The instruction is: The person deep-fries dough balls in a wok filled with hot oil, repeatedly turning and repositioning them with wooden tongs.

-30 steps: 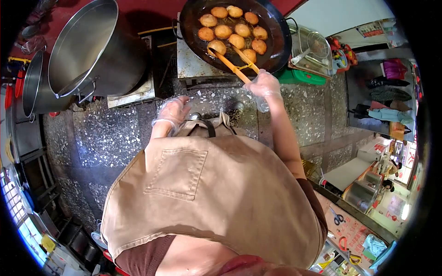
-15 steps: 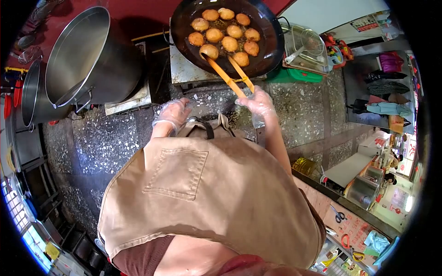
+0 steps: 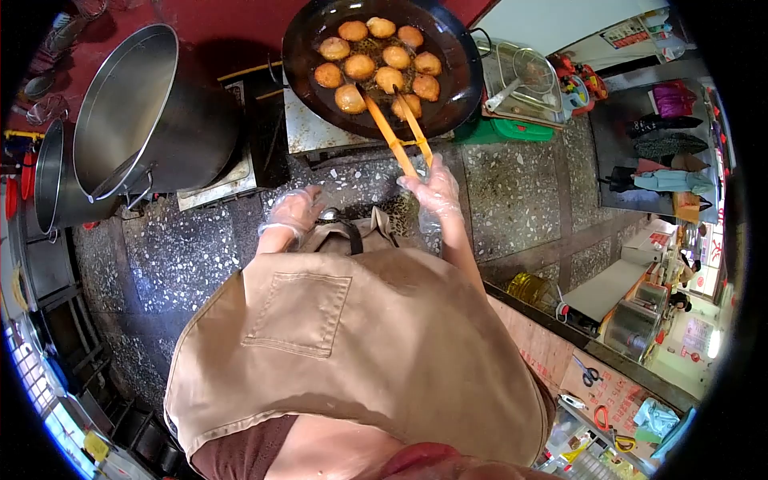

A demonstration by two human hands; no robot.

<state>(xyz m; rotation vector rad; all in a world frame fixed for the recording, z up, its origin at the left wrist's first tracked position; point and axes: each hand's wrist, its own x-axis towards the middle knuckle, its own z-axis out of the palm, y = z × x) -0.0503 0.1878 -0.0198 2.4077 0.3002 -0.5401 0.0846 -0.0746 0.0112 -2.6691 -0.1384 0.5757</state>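
Note:
My right hand (image 3: 436,192), in a clear plastic glove, grips a pair of wooden tongs (image 3: 392,132). The tips reach over the near side of a dark wok (image 3: 300,80), beside the nearest fried dough balls. Several of these golden-brown balls (image 3: 360,66) sit in bubbling oil. One near ball (image 3: 350,98) lies just left of the tongs' left arm; another (image 3: 406,106) is partly covered by the right arm. My left hand (image 3: 294,212), also gloved, hovers in front of the apron (image 3: 360,320) with fingers loosely bent and apart, holding nothing visible.
A large metal pot (image 3: 196,136) stands left of the wok, with a second pot (image 3: 52,180) beyond it. At right, a strainer (image 3: 532,72) rests on a tray above a green container (image 3: 512,130). Scissors (image 3: 588,373) lie on a counter at lower right.
The view has shifted slightly. The tongs' tips have moved right relative to the dough balls, off the near-left one, and sit closer together. My left hand stays about where it was.

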